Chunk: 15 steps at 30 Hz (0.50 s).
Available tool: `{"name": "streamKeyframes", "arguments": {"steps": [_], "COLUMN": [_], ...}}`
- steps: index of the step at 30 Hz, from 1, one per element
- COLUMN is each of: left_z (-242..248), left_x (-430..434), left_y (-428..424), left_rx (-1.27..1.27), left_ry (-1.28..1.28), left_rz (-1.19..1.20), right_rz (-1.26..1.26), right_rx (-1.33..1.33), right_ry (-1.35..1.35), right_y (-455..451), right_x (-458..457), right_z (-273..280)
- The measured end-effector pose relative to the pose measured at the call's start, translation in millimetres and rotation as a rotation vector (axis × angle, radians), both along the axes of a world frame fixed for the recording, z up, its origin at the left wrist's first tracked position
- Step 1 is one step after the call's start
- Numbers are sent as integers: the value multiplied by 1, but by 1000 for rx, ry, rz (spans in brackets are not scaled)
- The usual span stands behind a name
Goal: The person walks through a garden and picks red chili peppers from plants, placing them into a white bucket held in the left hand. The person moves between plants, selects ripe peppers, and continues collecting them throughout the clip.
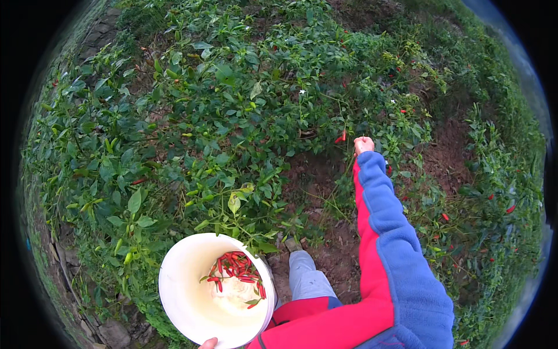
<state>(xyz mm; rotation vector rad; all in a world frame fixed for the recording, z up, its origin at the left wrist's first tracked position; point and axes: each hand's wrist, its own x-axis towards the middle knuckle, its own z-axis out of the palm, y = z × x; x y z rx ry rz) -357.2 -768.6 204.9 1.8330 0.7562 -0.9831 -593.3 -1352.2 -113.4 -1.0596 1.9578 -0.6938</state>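
Note:
In my left hand [209, 343], at the bottom edge of the view, is the rim of a white plastic bucket [183, 301]; only a bit of the hand shows. The bucket tilts so that I see inside it. Red chili peppers [237, 266], some with green leaves, lie on its bottom. My right arm stretches forward, and my right hand [364, 145] is curled among the leaves of a chili plant [394, 139]. Whether its fingers hold anything is hidden. Just left of that hand hang ripe red chilies [341, 137] on a stem.
Dense chili plants [209, 118] with green pods spread ahead and to the left. More plants with red pods [444, 217] stand at right. Bare reddish soil [344, 251] lies around my shoe [293, 244]. Stones [114, 333] sit at lower left.

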Motion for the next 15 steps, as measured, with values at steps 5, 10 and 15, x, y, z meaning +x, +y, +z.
{"name": "streamKeyframes", "arguments": {"steps": [5,10,15], "left_z": [-8,-21,-23], "left_x": [4,2,7], "left_y": [4,21,14], "left_rx": [23,61,76], "left_ry": [36,-5,45], "left_rz": [-14,23,14], "right_rz": [37,-30,-135], "right_rx": [-104,-26,-13], "right_ry": [-167,-426,-705], "right_y": [-11,-23,-39], "right_x": [2,19,9], "right_z": [-7,13,12]}}
